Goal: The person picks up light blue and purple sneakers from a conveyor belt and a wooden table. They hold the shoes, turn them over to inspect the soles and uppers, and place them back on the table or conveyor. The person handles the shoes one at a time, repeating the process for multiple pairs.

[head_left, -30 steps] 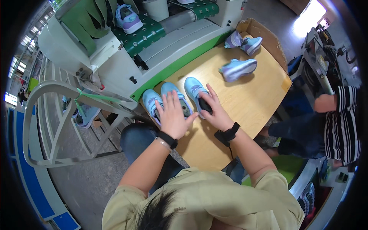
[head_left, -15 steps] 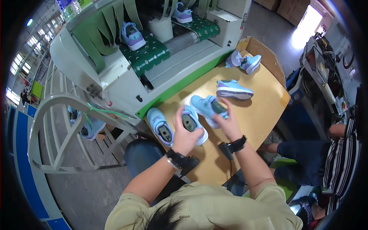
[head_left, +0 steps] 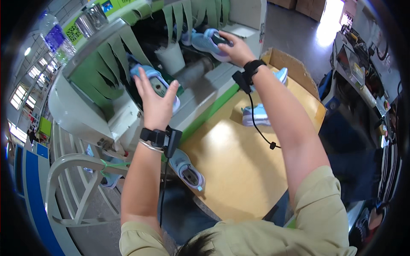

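Note:
A light blue and lilac sneaker point(head_left: 157, 79) is in my left hand point(head_left: 156, 106), fingers along one side of its collar and thumb on the other, at the left of the machine's opening. My right hand point(head_left: 239, 50) grips the collar of a similar sneaker point(head_left: 206, 42) at the right of the opening. Behind that one, another sneaker point(head_left: 184, 36) shows in part under the hanging strips. On the wooden table, one sneaker point(head_left: 188, 171) lies at the near left, and a second point(head_left: 257, 116) sits farther right, partly behind my right forearm.
Green strips point(head_left: 112, 64) hang over the machine's opening, with a whitish cylinder point(head_left: 171, 59) between the two sides. A cardboard piece point(head_left: 294, 70) edges the wooden table point(head_left: 230, 170). A grey metal rack point(head_left: 70, 164) stands left. A bottle point(head_left: 57, 38) and metal cup point(head_left: 92, 20) sit on the machine.
Both hands have moved forward from the table to the machine's opening, each carrying a sneaker. The near-left sneaker remains on the table.

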Demonstrator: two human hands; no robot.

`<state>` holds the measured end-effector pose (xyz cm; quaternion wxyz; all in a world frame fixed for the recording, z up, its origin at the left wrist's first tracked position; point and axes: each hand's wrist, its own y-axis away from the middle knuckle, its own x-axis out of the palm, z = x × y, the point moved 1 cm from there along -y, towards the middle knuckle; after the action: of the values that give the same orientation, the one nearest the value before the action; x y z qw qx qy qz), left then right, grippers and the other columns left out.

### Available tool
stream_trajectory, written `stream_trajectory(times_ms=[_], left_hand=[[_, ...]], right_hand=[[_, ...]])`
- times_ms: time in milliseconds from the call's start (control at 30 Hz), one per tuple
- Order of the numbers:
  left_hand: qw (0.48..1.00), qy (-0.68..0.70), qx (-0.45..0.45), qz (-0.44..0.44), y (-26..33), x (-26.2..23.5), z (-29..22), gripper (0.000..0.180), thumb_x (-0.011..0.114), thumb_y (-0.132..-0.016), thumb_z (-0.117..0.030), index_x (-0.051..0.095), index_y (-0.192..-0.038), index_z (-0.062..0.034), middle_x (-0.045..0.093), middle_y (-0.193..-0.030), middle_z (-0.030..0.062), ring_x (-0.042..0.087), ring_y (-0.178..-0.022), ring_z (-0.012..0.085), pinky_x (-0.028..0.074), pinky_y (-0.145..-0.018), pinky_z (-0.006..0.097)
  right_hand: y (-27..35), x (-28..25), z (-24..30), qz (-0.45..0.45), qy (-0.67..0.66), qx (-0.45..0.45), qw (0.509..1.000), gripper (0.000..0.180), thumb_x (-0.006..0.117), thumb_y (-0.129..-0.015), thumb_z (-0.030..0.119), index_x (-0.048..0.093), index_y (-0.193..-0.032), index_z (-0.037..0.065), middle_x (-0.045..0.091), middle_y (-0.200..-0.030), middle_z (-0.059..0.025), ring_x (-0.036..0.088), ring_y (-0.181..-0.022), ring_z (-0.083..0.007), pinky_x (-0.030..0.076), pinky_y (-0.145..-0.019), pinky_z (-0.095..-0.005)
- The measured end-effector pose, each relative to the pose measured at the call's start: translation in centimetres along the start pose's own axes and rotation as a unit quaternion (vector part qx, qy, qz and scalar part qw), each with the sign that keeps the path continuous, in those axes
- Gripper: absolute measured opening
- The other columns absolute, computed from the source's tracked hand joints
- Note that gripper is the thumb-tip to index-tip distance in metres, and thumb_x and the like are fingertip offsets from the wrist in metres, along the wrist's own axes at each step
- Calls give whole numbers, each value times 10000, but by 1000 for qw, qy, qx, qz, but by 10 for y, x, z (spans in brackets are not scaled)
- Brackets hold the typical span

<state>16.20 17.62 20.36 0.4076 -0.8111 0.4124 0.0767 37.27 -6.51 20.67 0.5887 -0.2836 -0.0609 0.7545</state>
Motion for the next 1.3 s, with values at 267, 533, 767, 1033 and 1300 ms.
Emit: stream_trajectory(times_ms=[267, 533, 767, 1033, 1300], left_hand=[[989, 107, -94, -38, -18, 17, 13, 880, 676, -953, -411, 231, -1537, 73, 353, -1489, 351, 358, -1408, 445, 306, -1169, 446], [993, 9, 115, 0, 105, -20, -18, 610, 583, -1002, -169, 332, -1531, 2, 237, -1608, 243, 240, -1497, 391, 202, -1215, 473], [937, 174, -299, 47, 276, -5, 66, 743, 663, -948, -181, 251, -1528, 32, 256, -1581, 259, 240, -1494, 358, 214, -1217, 422], [944, 184, -217, 165, 294, 44, 33, 947, 741, -812, -95, 177, -1572, -43, 228, -1593, 215, 281, -1474, 326, 247, -1209, 428], [903, 292, -237, 206, 306, 39, 60, 1098, 708, -890, -539, 54, -1597, -11, 29, -1668, 223, 129, -1539, 339, 152, -1239, 437]], right_hand=[[169, -68, -160, -17, 355, 226, 907, 648, 355, -1023, 585, 654, -1271, 67, 670, -1243, -226, 617, -1174, -411, 468, -1006, -463], [340, -70, -111, -155, -95, 238, 954, 420, 428, -1093, 378, 668, -1072, 34, 678, -1141, -83, 624, -1047, -173, 472, -922, -308], [377, 15, -57, -114, -71, 236, 962, 655, 691, -960, 280, 389, -1488, 38, 456, -1448, -163, 457, -1318, -246, 381, -1113, -395], [334, 104, -49, 107, -278, 275, 914, 567, 616, -1006, 393, 481, -1449, 65, 443, -1493, -173, 508, -1311, -282, 372, -1122, -415], [145, -11, -143, -62, 235, 138, 960, 773, 823, -782, 452, 539, -1349, 10, 508, -1382, -293, 500, -1280, -419, 399, -1105, -472]])
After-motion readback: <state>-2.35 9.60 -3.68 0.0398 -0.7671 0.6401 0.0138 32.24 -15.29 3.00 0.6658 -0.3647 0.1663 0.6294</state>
